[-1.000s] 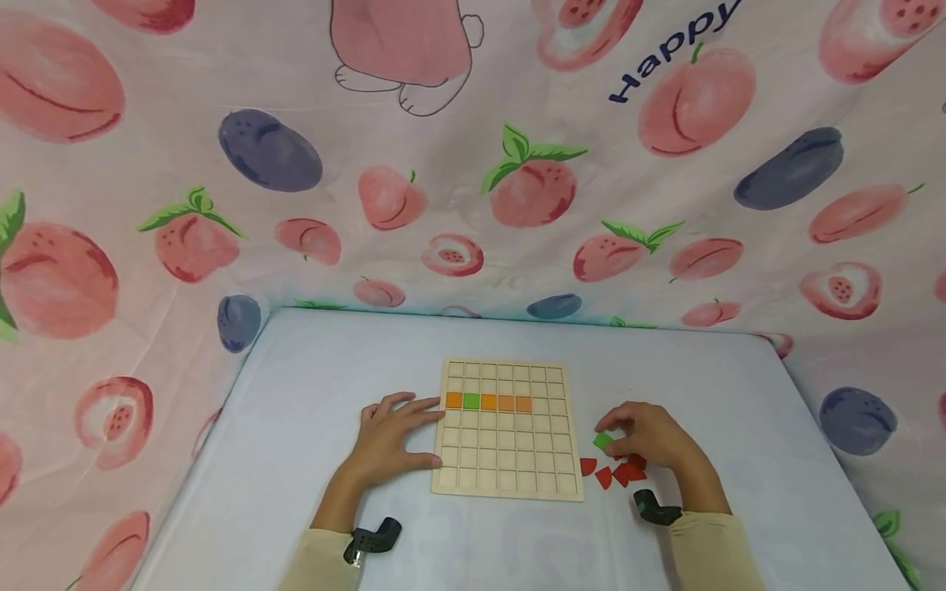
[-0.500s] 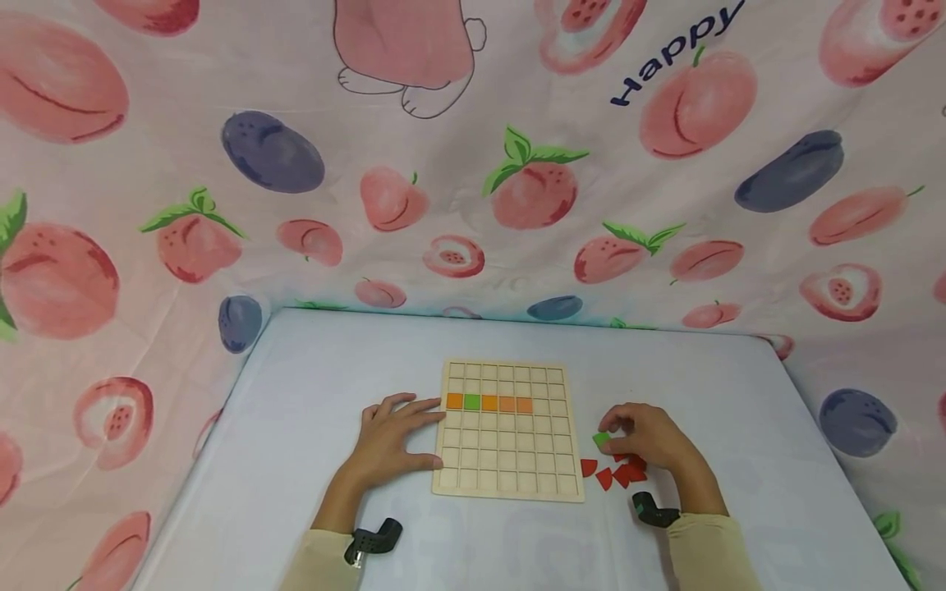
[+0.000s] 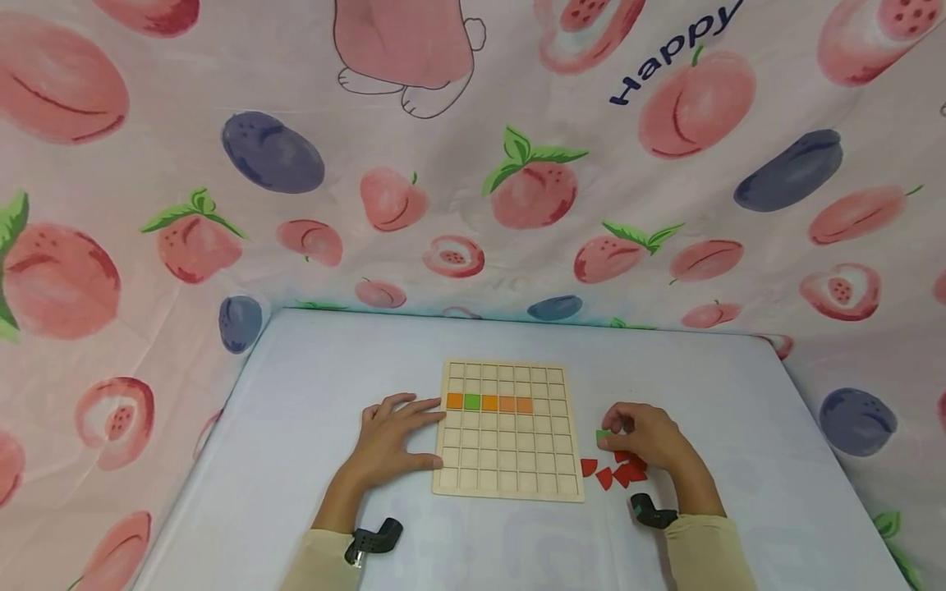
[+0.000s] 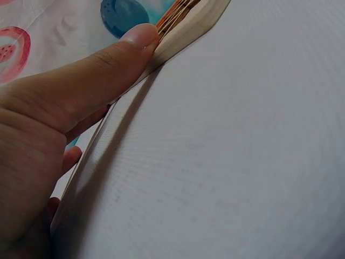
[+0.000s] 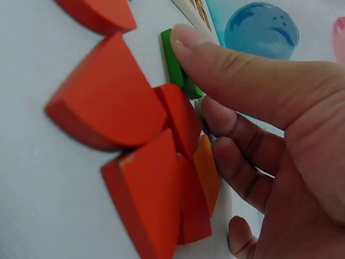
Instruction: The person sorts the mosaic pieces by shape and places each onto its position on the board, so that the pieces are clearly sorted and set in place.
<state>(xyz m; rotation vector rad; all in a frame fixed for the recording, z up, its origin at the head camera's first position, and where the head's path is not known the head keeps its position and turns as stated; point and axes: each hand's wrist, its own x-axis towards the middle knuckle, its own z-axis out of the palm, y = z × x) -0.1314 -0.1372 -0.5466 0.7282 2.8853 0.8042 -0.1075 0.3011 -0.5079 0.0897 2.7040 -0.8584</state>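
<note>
A wooden grid board (image 3: pixel 510 460) lies on the white table, with a row of orange and green square tiles (image 3: pixel 489 403) in its cells. My left hand (image 3: pixel 388 439) rests at the board's left side, fingers spread and thumb against the edge; in the left wrist view the thumb (image 4: pixel 108 67) touches the wooden rim. To the right of the board, my right hand (image 3: pixel 643 435) pinches a small green block (image 5: pixel 175 62) between thumb and fingers. Several red quarter-round blocks (image 5: pixel 110 97) lie just below it, and an orange block (image 5: pixel 206 172) shows beside the curled fingers.
A fruit-print cloth (image 3: pixel 458 205) hangs behind the table (image 3: pixel 332 353). Black wrist devices (image 3: pixel 375 538) sit on both forearms. One red block (image 3: pixel 588 467) lies close to the board's right edge.
The green block has turned in my right fingers, from a diamond slant to nearly square with the board. My right hand has shifted very slightly. The left hand stays still on the board.
</note>
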